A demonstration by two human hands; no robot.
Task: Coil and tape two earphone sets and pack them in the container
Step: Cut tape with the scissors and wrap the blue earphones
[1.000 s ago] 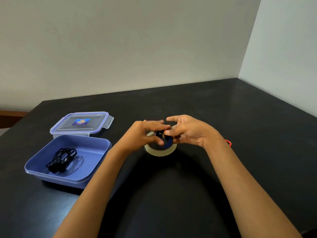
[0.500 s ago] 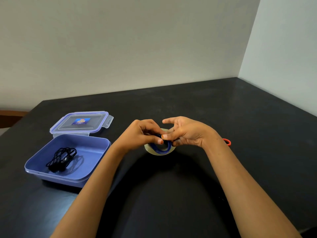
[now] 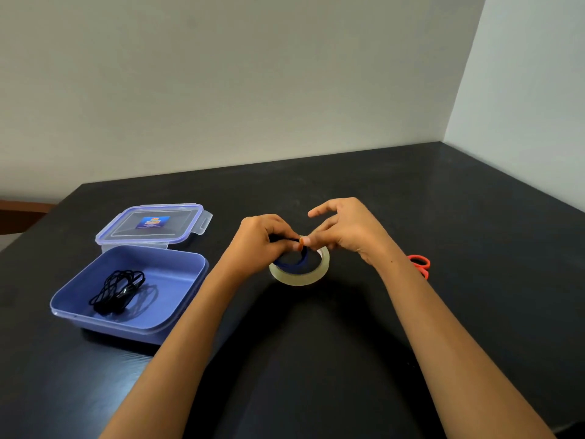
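"At the desk's (image 3: 474, 217) middle, seen from the head camera, what are the hands busy with?"

"The blue earphone set (image 3: 296, 263). It hangs as a coil just above the tape roll (image 3: 300, 278), which lies flat. The left hand (image 3: 266, 245) has its fingers (image 3: 278, 236) curled round the bundle. The right hand (image 3: 348, 232) pinches the same bundle with thumb and forefinger, its other fingers spread."

"Any tape on it?"

"Too small to tell. I judge this to be the taping of the second coil."

"And the first one?"

"The black earphone set (image 3: 118, 291) lies coiled inside the container (image 3: 126, 321), at nine o'clock from the hands. The lid (image 3: 152, 223) sits flat at the container's twelve o'clock. Red scissors (image 3: 419, 264) peek out at three o'clock from the right wrist."

"What does the next move ask?"

"Probably a firm press so the strip closes round the loops, with the left grip kept tight or the coil springs apart. Then comes a carry toward nine o'clock, to drop it beside the black set."
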